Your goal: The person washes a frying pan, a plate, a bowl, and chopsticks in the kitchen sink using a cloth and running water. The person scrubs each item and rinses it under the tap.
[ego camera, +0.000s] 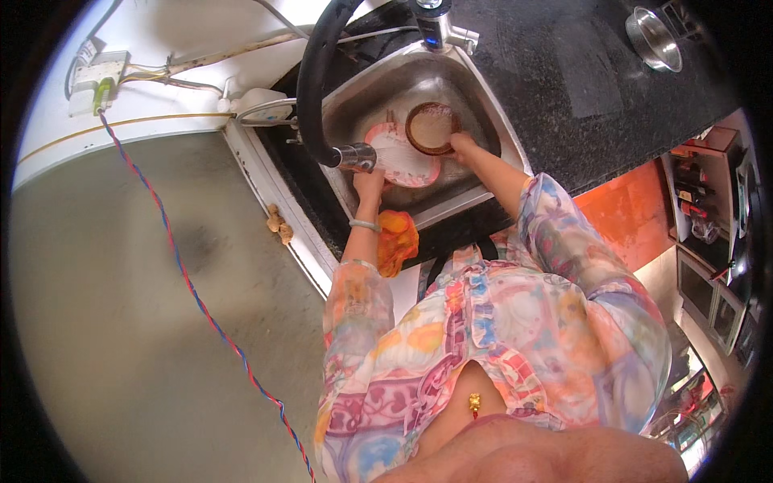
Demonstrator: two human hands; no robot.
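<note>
In the stainless steel sink [477, 102], my right hand [462, 147] grips the rim of a round brown-edged bowl [432, 128] with a pale inside. My left hand [369, 181] is at the near left edge of a white plate with a pink patterned rim [410, 163], its fingers partly hidden beneath the faucet's metal spray head [357, 157]. The plate lies tilted below and left of the bowl. Thin sticks, perhaps chopsticks [391, 119], show behind the plate. Water seems to run over the plate.
A black curved faucet hose [314, 78] arches over the sink's left side. An orange cloth [397, 241] hangs at the front edge. On the black stone counter [543, 72] stands a metal bowl [655, 41]. Several brown lumps [279, 224] sit on the left ledge, near a twisted red-blue cord [181, 259].
</note>
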